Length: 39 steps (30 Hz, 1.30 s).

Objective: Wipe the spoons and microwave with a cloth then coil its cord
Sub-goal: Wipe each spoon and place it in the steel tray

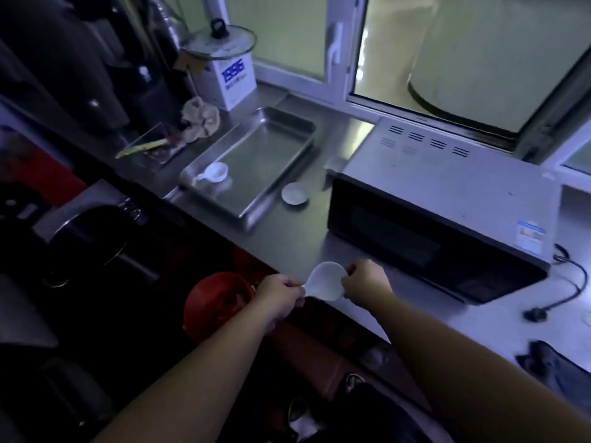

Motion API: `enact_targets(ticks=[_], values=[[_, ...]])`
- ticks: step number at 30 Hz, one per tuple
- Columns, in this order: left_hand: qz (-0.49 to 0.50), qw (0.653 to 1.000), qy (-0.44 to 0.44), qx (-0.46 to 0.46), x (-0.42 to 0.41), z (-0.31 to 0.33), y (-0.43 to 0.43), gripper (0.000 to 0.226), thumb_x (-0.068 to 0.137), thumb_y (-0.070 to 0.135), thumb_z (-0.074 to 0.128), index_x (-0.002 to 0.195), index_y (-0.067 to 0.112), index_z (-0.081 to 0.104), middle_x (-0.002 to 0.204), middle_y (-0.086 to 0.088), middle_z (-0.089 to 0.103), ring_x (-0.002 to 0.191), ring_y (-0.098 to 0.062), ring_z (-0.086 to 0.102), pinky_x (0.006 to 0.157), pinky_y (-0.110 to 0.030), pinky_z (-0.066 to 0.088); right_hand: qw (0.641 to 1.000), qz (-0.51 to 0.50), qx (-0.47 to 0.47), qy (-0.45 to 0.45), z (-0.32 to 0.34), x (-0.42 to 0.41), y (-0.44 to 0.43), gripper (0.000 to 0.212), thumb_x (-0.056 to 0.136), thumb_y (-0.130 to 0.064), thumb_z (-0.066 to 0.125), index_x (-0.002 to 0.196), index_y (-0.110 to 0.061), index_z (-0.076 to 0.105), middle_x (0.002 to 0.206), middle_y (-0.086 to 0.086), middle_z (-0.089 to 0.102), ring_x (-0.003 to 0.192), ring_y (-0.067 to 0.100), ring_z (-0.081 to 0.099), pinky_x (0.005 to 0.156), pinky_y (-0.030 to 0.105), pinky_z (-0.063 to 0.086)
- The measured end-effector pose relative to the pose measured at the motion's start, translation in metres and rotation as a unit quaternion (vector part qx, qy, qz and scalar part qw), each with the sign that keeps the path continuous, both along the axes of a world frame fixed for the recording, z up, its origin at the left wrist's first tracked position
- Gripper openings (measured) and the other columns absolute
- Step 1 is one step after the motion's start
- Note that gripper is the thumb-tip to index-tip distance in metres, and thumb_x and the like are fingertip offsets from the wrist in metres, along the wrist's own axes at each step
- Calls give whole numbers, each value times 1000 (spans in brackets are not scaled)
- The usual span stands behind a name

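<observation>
A white spoon [324, 279] is held over the counter's front edge between both hands. My left hand [278, 297] pinches its handle end and my right hand [366, 284] grips the far rim of its bowl. Another white spoon [214, 172] lies in a steel tray [281, 129] further back. The silver microwave [447, 190] stands to the right, its black cord [575, 282] and plug [534, 314] loose on the counter. A dark cloth [556, 362] lies at the right edge.
A small white round dish [295, 193] sits between tray and microwave. A white box with a glass lid [224, 43] on top stands at the back by the window. A red bucket [217, 302] and dark pots are below the counter at left.
</observation>
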<state>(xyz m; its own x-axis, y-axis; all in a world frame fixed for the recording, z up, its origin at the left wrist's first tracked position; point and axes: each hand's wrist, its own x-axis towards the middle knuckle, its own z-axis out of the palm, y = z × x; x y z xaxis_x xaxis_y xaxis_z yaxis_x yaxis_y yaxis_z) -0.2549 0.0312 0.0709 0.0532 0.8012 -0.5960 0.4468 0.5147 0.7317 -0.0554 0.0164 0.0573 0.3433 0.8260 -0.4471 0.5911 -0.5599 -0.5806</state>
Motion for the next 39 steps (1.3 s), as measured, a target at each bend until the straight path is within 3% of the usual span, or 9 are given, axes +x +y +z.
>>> enact_targets(ticks=[4, 8, 10, 16, 21, 25, 29, 35, 39], values=[[64, 997, -43, -10, -34, -4, 25, 9, 83, 2, 72, 91, 5, 76, 78, -15, 74, 72, -24, 70, 86, -45, 61, 998, 53, 18, -15, 9, -31, 42, 10, 77, -10, 56, 67, -14, 54, 66, 5, 63, 66, 28, 63, 50, 25, 39], [113, 992, -60, -6, -50, 1, 55, 9, 90, -8, 65, 97, -4, 70, 82, -18, 67, 73, -25, 63, 68, -29, 58, 995, 97, 23, -23, 16, -52, 89, 6, 80, -14, 58, 76, -18, 61, 77, 2, 65, 75, 25, 63, 52, 24, 38], [133, 989, -67, -8, -54, 5, 75, 10, 91, -9, 65, 90, 0, 70, 85, -17, 67, 78, -26, 65, 71, -27, 61, 994, 106, 22, -24, 17, -59, 115, 7, 80, -12, 56, 78, -17, 61, 79, 2, 65, 76, 25, 62, 52, 25, 37], [153, 988, -28, -3, -58, 12, 147, 8, 90, -3, 69, 88, 3, 73, 81, -13, 70, 75, -24, 67, 94, -51, 57, 992, 122, 16, -14, 22, -67, 196, 15, 84, -7, 52, 71, -15, 51, 69, 1, 56, 59, 16, 49, 48, 24, 32], [143, 989, 9, 26, -63, 17, 195, 6, 87, 3, 71, 88, 8, 75, 73, -8, 72, 67, -20, 66, 90, -46, 60, 978, 198, 16, -62, 34, -73, 254, 14, 89, -5, 51, 95, -10, 62, 89, 7, 64, 78, 25, 56, 65, 24, 43], [141, 990, 12, 24, -66, 22, 231, 7, 91, 2, 68, 92, 7, 73, 76, -7, 71, 67, -16, 64, 69, -27, 61, 979, 192, 34, -60, 36, -79, 290, 13, 85, -4, 50, 88, -17, 53, 75, 2, 53, 79, 28, 52, 66, 27, 40], [120, 992, 37, 25, -76, 16, 268, 3, 83, 15, 74, 86, 15, 75, 72, -4, 72, 70, -19, 64, 83, -42, 62, 982, 176, 29, -61, 29, -89, 326, 22, 86, -6, 51, 99, -7, 69, 98, 12, 70, 82, 28, 57, 70, 28, 47], [75, 995, 62, 12, -103, -14, 334, 11, 74, 22, 69, 82, 19, 76, 62, 5, 71, 69, -17, 65, 88, -44, 60, 985, 159, 6, -74, 5, -111, 384, 24, 86, -6, 53, 103, -8, 70, 104, 11, 72, 99, 31, 66, 75, 28, 50], [39, 996, 80, -8, -124, -36, 375, 22, 66, 29, 64, 81, 21, 77, 60, 8, 69, 65, -19, 64, 70, -39, 57, 987, 144, -18, -72, -16, -131, 419, 23, 85, -8, 55, 103, -10, 70, 105, 12, 73, 100, 32, 67, 80, 29, 52]])
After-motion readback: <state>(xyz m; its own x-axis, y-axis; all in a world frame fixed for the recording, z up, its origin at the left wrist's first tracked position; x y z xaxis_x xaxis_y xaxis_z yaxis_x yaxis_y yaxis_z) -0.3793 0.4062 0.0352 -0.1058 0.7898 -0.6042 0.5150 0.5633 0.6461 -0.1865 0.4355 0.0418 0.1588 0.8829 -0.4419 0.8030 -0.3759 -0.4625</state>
